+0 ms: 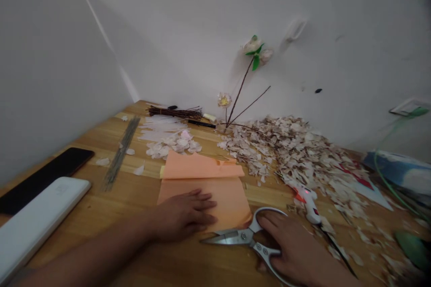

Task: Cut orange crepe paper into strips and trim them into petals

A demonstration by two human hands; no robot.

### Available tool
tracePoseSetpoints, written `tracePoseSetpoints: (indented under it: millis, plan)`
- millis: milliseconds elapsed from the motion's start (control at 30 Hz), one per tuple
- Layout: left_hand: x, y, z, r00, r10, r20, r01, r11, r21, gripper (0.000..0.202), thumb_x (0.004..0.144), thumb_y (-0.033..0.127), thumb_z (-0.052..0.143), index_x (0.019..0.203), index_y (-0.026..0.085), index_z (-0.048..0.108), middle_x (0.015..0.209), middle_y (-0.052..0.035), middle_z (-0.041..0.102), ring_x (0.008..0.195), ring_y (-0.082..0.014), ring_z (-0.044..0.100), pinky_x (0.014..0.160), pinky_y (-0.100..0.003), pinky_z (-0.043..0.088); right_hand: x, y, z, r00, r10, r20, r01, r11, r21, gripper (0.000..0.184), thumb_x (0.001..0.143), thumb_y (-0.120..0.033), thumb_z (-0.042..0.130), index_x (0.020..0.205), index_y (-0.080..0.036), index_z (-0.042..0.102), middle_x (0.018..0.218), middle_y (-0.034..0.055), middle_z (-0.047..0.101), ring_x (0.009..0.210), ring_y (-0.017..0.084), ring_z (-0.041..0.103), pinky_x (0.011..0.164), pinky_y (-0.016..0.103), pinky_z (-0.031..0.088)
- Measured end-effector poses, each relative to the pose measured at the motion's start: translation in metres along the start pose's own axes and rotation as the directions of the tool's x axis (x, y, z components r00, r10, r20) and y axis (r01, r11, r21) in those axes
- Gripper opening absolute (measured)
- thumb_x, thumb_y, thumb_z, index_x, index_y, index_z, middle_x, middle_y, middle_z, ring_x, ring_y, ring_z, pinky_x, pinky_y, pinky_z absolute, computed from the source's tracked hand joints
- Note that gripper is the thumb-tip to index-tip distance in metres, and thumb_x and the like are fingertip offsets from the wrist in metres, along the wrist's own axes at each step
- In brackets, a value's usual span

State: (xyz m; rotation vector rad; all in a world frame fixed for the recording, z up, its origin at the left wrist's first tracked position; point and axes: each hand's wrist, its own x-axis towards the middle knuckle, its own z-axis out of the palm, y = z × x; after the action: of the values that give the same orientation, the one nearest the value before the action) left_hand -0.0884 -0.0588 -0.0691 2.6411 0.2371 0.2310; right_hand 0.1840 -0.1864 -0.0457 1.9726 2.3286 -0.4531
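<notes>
My left hand (183,215) lies flat, palm down, on a sheet of orange paper (232,202) on the wooden table (101,215). A second, folded orange sheet (198,167) lies just behind it. My right hand (296,246) rests on the handles of silver scissors (235,236), fingers around one loop. The blades are shut and point left, toward my left hand, lying on the table.
A big heap of pale paper scraps (296,152) covers the right side. A white glue gun (311,204) lies beside it. Paper flowers on twigs (256,51) lean on the wall. A twig bundle (175,112), wires (119,154), a black phone (43,177) and a white box (33,222) lie left.
</notes>
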Motion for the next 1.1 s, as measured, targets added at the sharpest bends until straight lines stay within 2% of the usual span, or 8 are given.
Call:
tracePoseSetpoints:
  millis: [167, 300, 533, 667, 1100]
  plan:
    - [-0.0004, -0.0027, 0.001, 1.0, 0.014, 0.009, -0.014, 1.0, -0.008, 0.036, 0.088, 0.027, 0.043, 0.123, 0.026, 0.051, 0.137, -0.0067, 0.043, 0.129, -0.0239, 0.033, 0.107, -0.045, 0.023, 0.0008, -0.003, -0.0006, 1.0, 0.003, 0.018, -0.003, 1.0, 0.011, 0.021, 0.06, -0.018, 0.056, 0.081, -0.023, 0.053, 0.09, 0.0042, 0.061, 0.082, 0.022, 0.054, 0.071, 0.029, 0.035]
    - [-0.0005, -0.0034, 0.0013, 1.0, 0.014, -0.001, -0.014, 0.999, -0.028, 0.036, 0.088, 0.026, 0.044, 0.123, 0.026, 0.052, 0.137, -0.0064, 0.044, 0.129, -0.0236, 0.034, 0.107, -0.045, 0.024, 0.0019, -0.0028, -0.0006, 1.0, 0.0, 0.011, 0.0, 1.0, 0.002, 0.017, 0.06, -0.018, 0.057, 0.075, -0.023, 0.052, 0.085, 0.0024, 0.061, 0.075, 0.02, 0.054, 0.065, 0.027, 0.032]
    - [0.0005, -0.0024, -0.0019, 0.999, 0.004, 0.037, -0.004, 1.0, -0.012, 0.036, 0.088, 0.025, 0.043, 0.123, 0.026, 0.051, 0.137, -0.0064, 0.043, 0.13, -0.0235, 0.032, 0.107, -0.045, 0.023, 0.0004, 0.0026, 0.0015, 1.0, -0.01, 0.023, 0.012, 0.999, -0.052, 0.018, 0.058, -0.015, 0.055, 0.073, -0.023, 0.05, 0.081, 0.0012, 0.061, 0.072, 0.019, 0.054, 0.062, 0.026, 0.03]
    - [0.0008, -0.0025, -0.0021, 0.999, 0.009, 0.031, -0.009, 1.0, -0.007, 0.036, 0.088, 0.025, 0.043, 0.123, 0.025, 0.052, 0.137, -0.0072, 0.043, 0.13, -0.0235, 0.032, 0.107, -0.045, 0.023, -0.0011, 0.0038, 0.0025, 0.999, 0.0, 0.049, 0.003, 0.998, -0.064, 0.016, 0.062, -0.017, 0.055, 0.075, -0.024, 0.052, 0.082, 0.0008, 0.062, 0.074, 0.019, 0.056, 0.062, 0.025, 0.032]
    - [0.001, 0.0, -0.0026, 0.999, -0.025, 0.035, 0.026, 0.999, -0.036, 0.035, 0.088, 0.026, 0.043, 0.122, 0.025, 0.053, 0.136, -0.0074, 0.044, 0.129, -0.0235, 0.034, 0.107, -0.045, 0.023, -0.0009, -0.004, 0.0018, 0.999, 0.039, 0.03, -0.039, 0.999, 0.003, 0.019, 0.061, -0.021, 0.061, 0.079, -0.023, 0.056, 0.088, 0.0026, 0.063, 0.08, 0.021, 0.056, 0.068, 0.026, 0.033]
